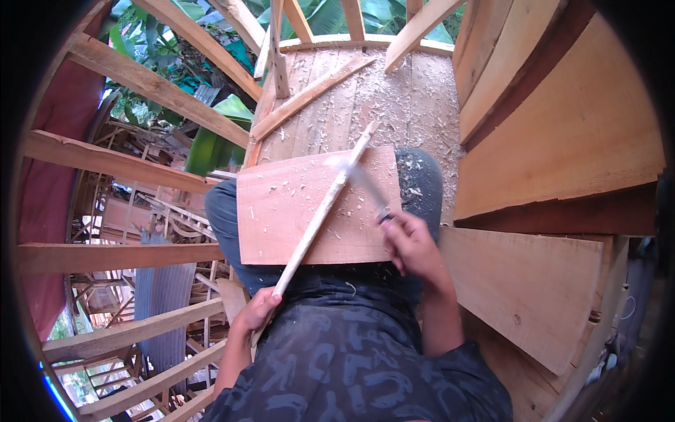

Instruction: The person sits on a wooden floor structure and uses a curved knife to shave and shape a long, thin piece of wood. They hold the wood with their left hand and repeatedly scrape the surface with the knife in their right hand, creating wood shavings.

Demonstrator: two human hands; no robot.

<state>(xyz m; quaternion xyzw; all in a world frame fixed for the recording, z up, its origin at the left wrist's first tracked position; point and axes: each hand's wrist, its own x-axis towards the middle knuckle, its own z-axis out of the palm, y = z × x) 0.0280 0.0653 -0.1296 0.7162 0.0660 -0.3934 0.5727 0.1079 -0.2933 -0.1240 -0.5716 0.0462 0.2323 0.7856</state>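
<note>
A long pale wooden stick (pixel 318 219) slants across a flat wooden board (pixel 278 225) that rests on my lap. My left hand (pixel 262 307) is closed round the stick's lower end, close to my body. In my right hand (pixel 413 245) is a knife (pixel 370 188), its blade smeared by motion. The blade reaches up and left toward the upper part of the stick; whether it touches the wood I cannot tell. Small pale shavings lie on the board and on my right knee.
Wood shavings (pixel 422 95) cover the plank floor ahead. A loose wooden strip (pixel 313 98) lies there slantwise. Spaced wooden rails (pixel 119 158) run along the left, with a drop to stacked timber beyond. Wide planks (pixel 562 133) form a wall close on the right.
</note>
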